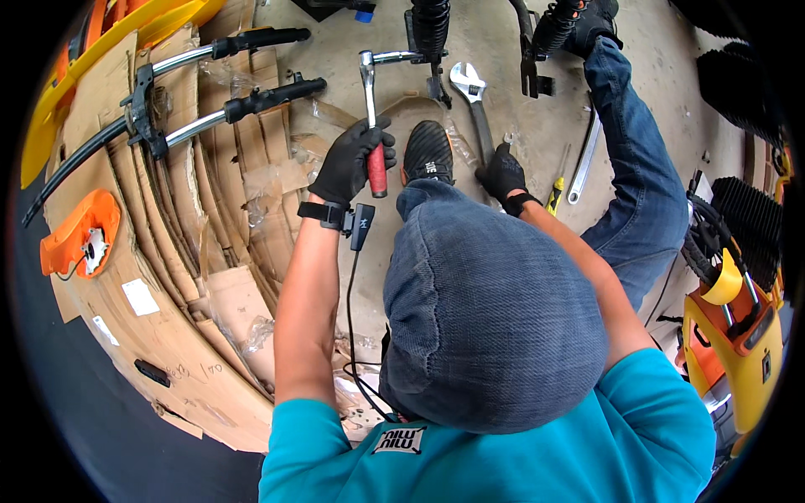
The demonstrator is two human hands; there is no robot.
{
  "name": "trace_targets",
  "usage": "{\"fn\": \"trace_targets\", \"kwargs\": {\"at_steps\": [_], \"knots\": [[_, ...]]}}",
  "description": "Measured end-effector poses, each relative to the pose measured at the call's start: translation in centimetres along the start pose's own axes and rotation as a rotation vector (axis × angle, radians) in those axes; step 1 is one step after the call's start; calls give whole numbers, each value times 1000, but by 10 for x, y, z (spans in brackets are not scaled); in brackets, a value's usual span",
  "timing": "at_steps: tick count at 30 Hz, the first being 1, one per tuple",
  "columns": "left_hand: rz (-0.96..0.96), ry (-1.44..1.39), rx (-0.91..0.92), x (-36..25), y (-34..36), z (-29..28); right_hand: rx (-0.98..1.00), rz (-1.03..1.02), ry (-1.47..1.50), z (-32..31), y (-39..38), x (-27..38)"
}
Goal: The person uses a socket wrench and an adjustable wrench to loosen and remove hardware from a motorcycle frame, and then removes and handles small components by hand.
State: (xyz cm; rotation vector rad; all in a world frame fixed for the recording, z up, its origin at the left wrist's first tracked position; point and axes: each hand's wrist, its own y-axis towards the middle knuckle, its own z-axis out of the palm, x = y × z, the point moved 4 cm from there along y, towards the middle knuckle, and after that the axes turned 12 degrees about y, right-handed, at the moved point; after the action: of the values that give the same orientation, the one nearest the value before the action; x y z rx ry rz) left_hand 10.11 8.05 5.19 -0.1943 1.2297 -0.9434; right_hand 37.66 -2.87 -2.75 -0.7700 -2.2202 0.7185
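concrete floor (356, 25), kinda cluttered: cardboard (180, 323) piled well left of the wrench (479, 117), one fork (148, 109) and one orange shell (71, 235) on it. one screwdriver (555, 194) and one spanner (584, 159) lie right of the wrench. left hand (348, 163) is wrapped round one ratchet (371, 101), left of the wrench, one shoe (428, 151) in between. right hand (503, 174) is at the wrench, can't tell if it's gripping.

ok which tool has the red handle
The ratchet in the left hand; the screwdriver has a yellow one, while the adjustable wrench and spanner show no red.
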Motion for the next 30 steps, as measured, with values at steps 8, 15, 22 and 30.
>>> {"fn": "trace_targets", "kwargs": {"at_steps": [8, 15, 22, 30], "knots": [[-29, 102, -118, 3, -6, 0, -186, -35, 328, -18, -21, 19], [-167, 111, -175, -5, -39, 35, 230, -28, 993, -50, -67, 60], [-117, 286, -268, 16, -36, 23, 328, -64, 831, -77, -94, 76], [-62, 312, -273, 10, -43, 29, 426, -132, 651, -121, -98, 95]]}}
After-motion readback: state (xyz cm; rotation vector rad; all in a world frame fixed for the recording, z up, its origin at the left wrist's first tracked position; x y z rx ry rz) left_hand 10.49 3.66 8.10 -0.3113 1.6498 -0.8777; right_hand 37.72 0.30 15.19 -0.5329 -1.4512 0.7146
